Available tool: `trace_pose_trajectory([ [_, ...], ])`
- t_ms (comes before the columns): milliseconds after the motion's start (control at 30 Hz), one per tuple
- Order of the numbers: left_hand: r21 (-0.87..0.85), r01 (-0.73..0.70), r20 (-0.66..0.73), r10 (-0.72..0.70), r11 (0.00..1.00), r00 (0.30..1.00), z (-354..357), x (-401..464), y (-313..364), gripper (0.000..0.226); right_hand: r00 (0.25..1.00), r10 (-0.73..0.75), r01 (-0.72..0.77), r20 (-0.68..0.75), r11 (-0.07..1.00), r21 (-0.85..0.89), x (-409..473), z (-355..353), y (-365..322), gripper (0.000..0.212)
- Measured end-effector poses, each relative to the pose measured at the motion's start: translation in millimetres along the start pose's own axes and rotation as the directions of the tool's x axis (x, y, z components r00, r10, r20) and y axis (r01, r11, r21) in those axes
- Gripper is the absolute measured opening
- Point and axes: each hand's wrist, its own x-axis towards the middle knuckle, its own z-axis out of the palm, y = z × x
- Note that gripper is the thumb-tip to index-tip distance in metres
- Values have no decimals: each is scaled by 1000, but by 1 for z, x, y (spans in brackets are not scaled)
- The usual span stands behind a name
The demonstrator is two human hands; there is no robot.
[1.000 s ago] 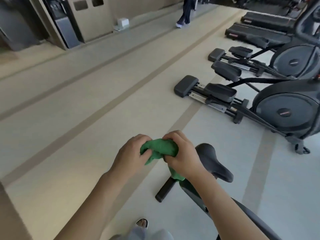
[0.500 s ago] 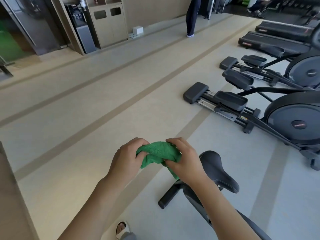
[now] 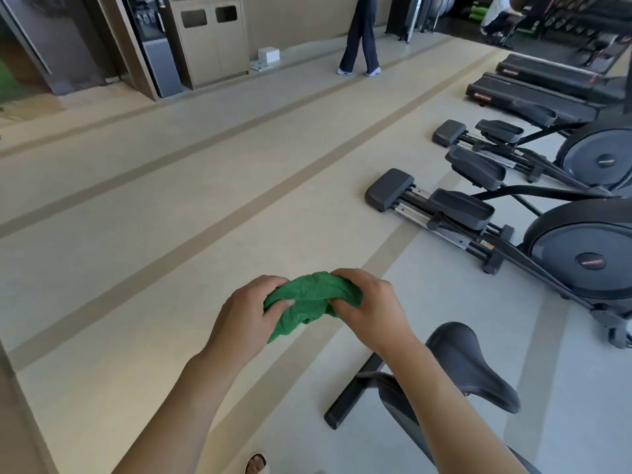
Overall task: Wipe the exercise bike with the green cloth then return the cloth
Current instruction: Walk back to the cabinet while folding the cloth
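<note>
The left hand (image 3: 244,316) has its fingers and thumb curled around the left end of the soft, bunched-up green cloth (image 3: 309,301). The cloth is held up in the air between both hands, above the pale floor (image 3: 143,234). The right hand (image 3: 367,307) grips its right end. Just below and to the right is the black padded bike seat (image 3: 468,364). Far right stand 2 dark grey stepping machines (image 3: 513,227).

Both bare forearms reach forward, left hand (image 3: 244,316) and right hand (image 3: 369,307) knuckles-up, fingers curled, gripping a bunched green cloth (image 3: 307,302) between them.
</note>
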Motion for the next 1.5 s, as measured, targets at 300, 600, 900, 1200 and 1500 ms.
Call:
trace_pose_trajectory([
  [300, -4, -36, 11, 36, 999, 999, -68, 7, -62, 76, 995, 58, -62, 80, 997, 49, 65, 88, -74, 28],
  [600, 13, 58, -157, -55, 998, 986, -104, 16, -115, 38, 976, 37, -52, 217, 997, 62, 114, 134, -109, 13],
  [900, -30, 94, -236, -98, 995, 967, -122, 78, -143, 20, 964, -45, 11, 263, 992, 129, 177, 146, -103, 45],
  [1200, -13, 65, -124, -66, 998, 990, -122, 208, -151, 31, 973, -39, -17, 229, 971, 237, 290, 124, -51, 46],
  [1500, 33, 78, -120, -73, 996, 990, -128, 315, -172, 34, 951, -48, -52, 306, 949, 311, 413, 121, -10, 40],
])
